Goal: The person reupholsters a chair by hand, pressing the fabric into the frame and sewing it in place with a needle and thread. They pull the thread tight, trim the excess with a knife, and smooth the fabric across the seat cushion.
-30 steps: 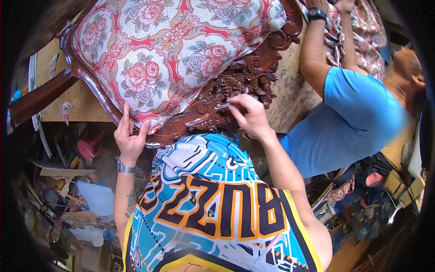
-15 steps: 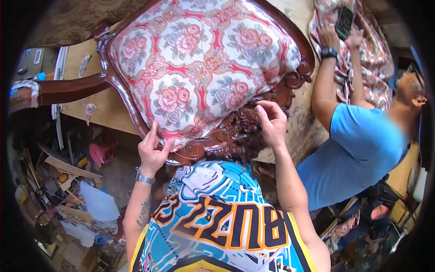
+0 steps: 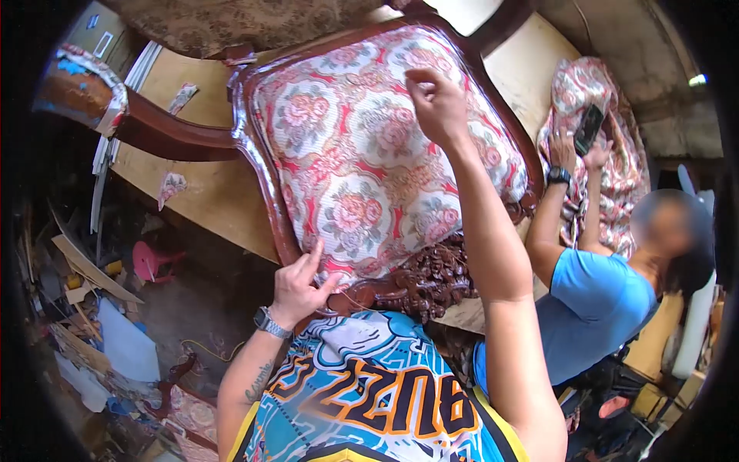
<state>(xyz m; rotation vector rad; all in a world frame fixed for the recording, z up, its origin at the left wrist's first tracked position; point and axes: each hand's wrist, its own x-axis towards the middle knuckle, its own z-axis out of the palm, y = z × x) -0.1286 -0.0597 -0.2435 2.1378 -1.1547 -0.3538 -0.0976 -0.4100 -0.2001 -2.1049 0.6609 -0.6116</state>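
Observation:
A dark carved wooden chair frame point(image 3: 265, 173) lies in front of me, holding a padded panel of floral fabric point(image 3: 362, 212) in red, white and pink. My left hand point(image 3: 299, 291) rests at the panel's near left corner, index finger stretched out and thumb apart, touching the cloth by the wooden rim. Raised over the far part of the panel is my right hand point(image 3: 439, 108), its fingers curled into a pinch. Whatever the pinch holds is too small to see. A thin strand shows by the left thumb near the carved crest point(image 3: 431, 285).
At the right a co-worker in a blue shirt point(image 3: 600, 296) holds a phone point(image 3: 590, 129) over bunched floral cloth point(image 3: 596, 85). Fabric scraps point(image 3: 171, 187) lie on the wooden board point(image 3: 208, 208). A pink stool point(image 3: 154, 262) and scattered debris are on the floor at left.
My right hand has risen from the carved near edge to above the far part of the panel, fingers now curled. The left hand stays at the same corner. The view has shifted.

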